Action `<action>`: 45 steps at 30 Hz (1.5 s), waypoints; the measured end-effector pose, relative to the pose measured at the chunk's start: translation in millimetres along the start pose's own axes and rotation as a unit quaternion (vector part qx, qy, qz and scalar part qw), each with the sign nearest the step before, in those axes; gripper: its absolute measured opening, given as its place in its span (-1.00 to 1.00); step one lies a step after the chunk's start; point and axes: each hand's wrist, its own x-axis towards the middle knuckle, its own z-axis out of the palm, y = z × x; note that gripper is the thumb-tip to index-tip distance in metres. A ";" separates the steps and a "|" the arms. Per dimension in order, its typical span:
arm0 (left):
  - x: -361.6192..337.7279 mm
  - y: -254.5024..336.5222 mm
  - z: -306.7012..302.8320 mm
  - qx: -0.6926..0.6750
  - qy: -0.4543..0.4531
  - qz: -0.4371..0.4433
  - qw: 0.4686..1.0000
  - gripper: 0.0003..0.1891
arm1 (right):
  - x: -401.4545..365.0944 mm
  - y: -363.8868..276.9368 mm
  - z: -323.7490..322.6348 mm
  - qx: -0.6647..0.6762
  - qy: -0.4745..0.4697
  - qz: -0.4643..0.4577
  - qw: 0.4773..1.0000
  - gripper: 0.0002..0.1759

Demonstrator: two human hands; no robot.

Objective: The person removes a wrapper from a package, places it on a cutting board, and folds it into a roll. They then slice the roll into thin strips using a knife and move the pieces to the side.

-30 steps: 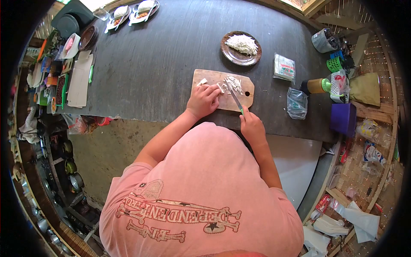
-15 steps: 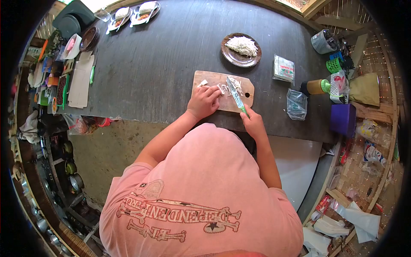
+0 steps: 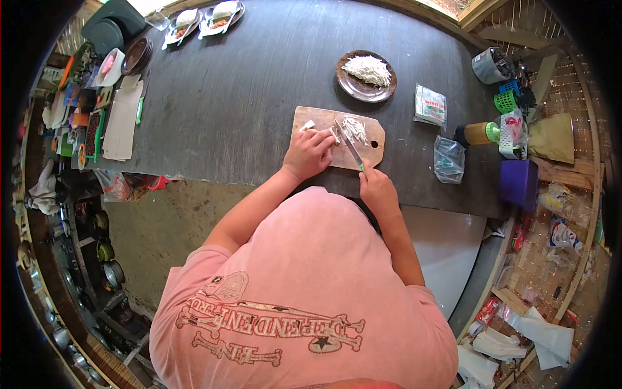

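A wooden cutting board [image 3: 324,116] lies at the near edge of the dark table. My left hand [image 3: 308,153] is closed over white food on the board, fingers curled down; most of what it holds is hidden. Just past those fingers sits a small white chunk [image 3: 308,124]. In my right hand [image 3: 380,191] is a knife [image 3: 350,145], its blade slanting over the board close to my left fingertips. Thin white strips [image 3: 356,129] are scattered right of the blade. Beyond the board, a brown plate [image 3: 365,97] bears a heap of similar white shreds [image 3: 367,70].
Right of the board are a packet [image 3: 430,105], a clear plastic bag [image 3: 449,159] and a bottle with a green cap [image 3: 478,133]. Two plates of food [image 3: 220,19] stand at the far left. Cardboard [image 3: 122,123] and containers line the left end.
My right hand has shifted slightly left and toward me, bringing the knife nearer my left fingers. The blade has turned more edge-on, and the strips beside it show more fully.
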 end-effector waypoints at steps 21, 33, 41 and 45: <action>-0.5 -0.3 -0.7 -0.005 -0.006 0.006 1.000 -0.61 | -12.4 2.8 -7.1 0.008 0.005 -0.038 0.999 -0.53; -0.4 -0.4 -0.3 -0.007 0.001 0.003 1.000 -0.62 | -5.5 5.9 -20.6 -0.033 -0.034 -0.052 0.998 -0.53; -0.8 -0.5 0.6 -0.006 0.002 0.004 1.000 -0.60 | -13.7 8.6 27.9 -0.103 0.006 -0.060 0.993 -0.53; -2.5 -0.5 2.4 -0.003 0.005 0.006 1.000 -0.62 | -0.2 12.4 41.0 -0.097 0.040 -0.088 0.991 -0.49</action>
